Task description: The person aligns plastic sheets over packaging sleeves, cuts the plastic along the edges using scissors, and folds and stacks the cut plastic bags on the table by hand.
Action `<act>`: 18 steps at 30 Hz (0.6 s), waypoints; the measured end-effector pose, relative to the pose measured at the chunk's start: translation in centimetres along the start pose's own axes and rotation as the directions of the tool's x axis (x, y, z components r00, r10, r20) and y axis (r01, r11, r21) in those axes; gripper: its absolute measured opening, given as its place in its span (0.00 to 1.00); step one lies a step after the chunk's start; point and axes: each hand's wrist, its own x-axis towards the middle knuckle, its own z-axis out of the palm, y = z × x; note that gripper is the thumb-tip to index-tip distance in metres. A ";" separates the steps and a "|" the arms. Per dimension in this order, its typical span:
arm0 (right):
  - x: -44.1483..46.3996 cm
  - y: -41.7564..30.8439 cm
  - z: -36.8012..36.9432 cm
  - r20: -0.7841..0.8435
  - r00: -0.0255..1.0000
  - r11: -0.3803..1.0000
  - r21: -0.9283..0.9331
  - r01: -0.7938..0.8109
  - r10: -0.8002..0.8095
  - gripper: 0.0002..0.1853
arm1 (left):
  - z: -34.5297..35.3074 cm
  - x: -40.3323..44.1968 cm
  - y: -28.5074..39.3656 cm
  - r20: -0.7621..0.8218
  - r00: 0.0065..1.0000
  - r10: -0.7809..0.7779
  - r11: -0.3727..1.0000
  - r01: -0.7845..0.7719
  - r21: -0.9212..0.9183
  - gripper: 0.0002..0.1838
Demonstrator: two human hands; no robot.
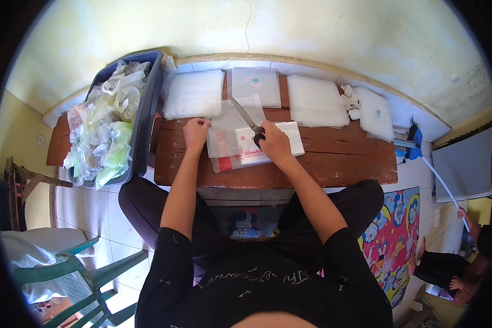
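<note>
My right hand (275,143) grips scissors (244,113) by their black handles, with the long metal blades pointing away and to the left. The blades lie over a clear plastic bag (220,127) near the middle of the wooden table (344,158). At that bag's left edge, my left hand (195,133) is closed, its thumb and fingers pinching the plastic. Under the scissors and my right hand lies a white plastic bag with red print (262,150); part of the print is covered. Whether the blades are parted I cannot make out.
A dark blue bin (142,117) heaped with crumpled plastic stands left. Along the wall lie a stack of clear bags (194,95), bags with a small print (254,90) and another stack (317,101). A green chair (87,279) stands lower left. At right another person's hand (464,218) holds a pole.
</note>
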 end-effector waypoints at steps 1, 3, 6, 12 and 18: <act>-0.1 0.1 0.0 0.010 1.000 1.000 -0.015 -0.012 0.012 0.14 | -0.1 -0.1 0.2 0.007 1.000 0.008 1.000 -0.008 0.025 0.15; -0.2 0.3 0.1 0.017 1.000 0.999 -0.029 -0.024 0.024 0.14 | -0.7 -0.5 1.0 0.015 1.000 0.018 0.999 -0.019 0.051 0.15; -0.3 0.4 0.1 0.010 0.999 0.999 -0.023 -0.031 0.031 0.14 | -1.4 -2.3 3.7 0.004 1.000 -0.009 0.979 0.008 0.202 0.21; -0.3 0.7 0.9 -0.053 0.998 0.999 -0.007 -0.031 0.031 0.14 | 2.7 -4.6 5.3 0.053 0.862 0.504 0.840 -0.503 0.203 0.27; -0.2 0.4 0.1 -0.025 0.998 0.998 0.002 -0.057 0.057 0.14 | 5.7 -5.8 5.4 0.081 0.822 0.564 0.819 -0.544 -0.180 0.23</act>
